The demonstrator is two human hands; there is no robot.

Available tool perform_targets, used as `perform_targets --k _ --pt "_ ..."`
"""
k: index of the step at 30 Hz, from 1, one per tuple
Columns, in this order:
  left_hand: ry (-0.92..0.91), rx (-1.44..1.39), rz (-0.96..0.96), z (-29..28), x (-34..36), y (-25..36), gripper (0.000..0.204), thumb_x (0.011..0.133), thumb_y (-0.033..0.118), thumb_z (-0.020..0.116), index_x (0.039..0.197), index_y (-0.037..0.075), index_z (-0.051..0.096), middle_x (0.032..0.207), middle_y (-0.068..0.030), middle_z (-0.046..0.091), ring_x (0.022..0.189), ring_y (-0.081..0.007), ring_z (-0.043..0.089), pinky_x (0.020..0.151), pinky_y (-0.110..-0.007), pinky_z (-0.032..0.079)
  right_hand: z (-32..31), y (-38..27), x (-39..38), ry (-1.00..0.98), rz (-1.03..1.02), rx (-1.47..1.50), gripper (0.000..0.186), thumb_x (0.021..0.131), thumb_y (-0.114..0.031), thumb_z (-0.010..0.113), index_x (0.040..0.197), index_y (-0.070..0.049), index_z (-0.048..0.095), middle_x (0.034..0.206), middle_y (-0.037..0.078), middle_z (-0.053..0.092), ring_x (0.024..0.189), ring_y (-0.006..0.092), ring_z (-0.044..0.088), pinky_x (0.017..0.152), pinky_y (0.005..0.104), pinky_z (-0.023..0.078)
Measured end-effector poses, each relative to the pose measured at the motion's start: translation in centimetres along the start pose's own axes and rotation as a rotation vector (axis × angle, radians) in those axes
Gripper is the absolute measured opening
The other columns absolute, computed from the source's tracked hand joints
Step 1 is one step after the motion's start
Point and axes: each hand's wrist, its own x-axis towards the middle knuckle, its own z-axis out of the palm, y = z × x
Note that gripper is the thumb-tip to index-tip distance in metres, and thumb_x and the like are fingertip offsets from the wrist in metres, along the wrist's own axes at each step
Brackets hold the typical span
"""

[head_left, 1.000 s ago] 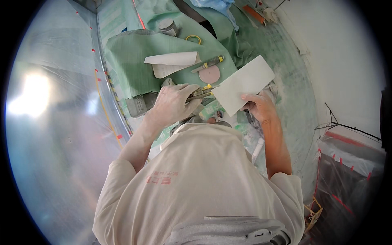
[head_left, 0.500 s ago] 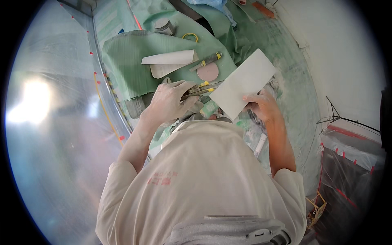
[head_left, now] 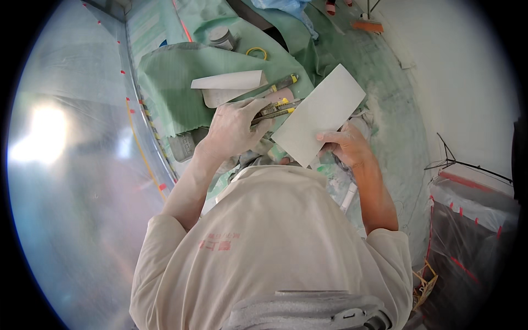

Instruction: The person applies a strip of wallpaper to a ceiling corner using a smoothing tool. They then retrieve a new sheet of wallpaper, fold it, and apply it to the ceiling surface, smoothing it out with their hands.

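before my chest, a white sheet [head_left: 322,113] is clamped at its right edge by my right hand [head_left: 348,145]; apart from it, my left hand [head_left: 234,127] grips slim yellow-and-dark tools [head_left: 273,111]. beyond, a curled paper [head_left: 231,80] and grey pot [head_left: 221,38] rest on green sheeting [head_left: 173,91].

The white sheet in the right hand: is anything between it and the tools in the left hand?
Nothing visible is. The right hand grips the white sheet by its lower-right edge, and the yellow-marked tools in the left hand point at its left edge; whether they touch, I cannot tell.
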Motion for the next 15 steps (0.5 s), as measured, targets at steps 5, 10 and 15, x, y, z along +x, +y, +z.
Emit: perform_targets --k 5,10,15 --pt "0.029 0.029 0.061 0.2 0.1 -0.1 0.035 0.085 0.015 0.08 0.117 0.001 0.072 0.089 -0.0138 0.073 0.073 -0.0347 0.07 0.067 -0.043 0.055 -0.4 -0.4 -0.1 0.01 -0.017 -0.019 0.05 0.089 -0.018 0.079 0.131 0.004 0.064 0.114 0.012 0.073 0.098 0.0214 0.073 0.072 0.0357 0.062" --pt "0.045 0.015 0.062 0.4 -0.2 -0.4 0.037 0.085 0.015 0.081 0.118 0.001 0.071 0.089 -0.0129 0.073 0.073 -0.0329 0.07 0.066 -0.042 0.055 -0.9 -0.8 0.6 0.208 -0.108 0.094 0.048 0.104 -0.037 0.064 0.126 0.005 0.066 0.111 0.007 0.073 0.093 0.0123 0.068 0.08 0.0274 0.053" --pt "0.141 0.001 -0.011 1.1 -0.3 0.1 0.034 0.087 0.015 0.079 0.118 0.002 0.072 0.088 -0.0152 0.075 0.069 -0.0324 0.071 0.064 -0.041 0.055 1.0 -1.3 0.6 0.233 -0.208 0.025 0.037 0.103 -0.031 0.066 0.113 0.003 0.072 0.103 0.007 0.074 0.091 0.0141 0.07 0.079 0.0309 0.056"
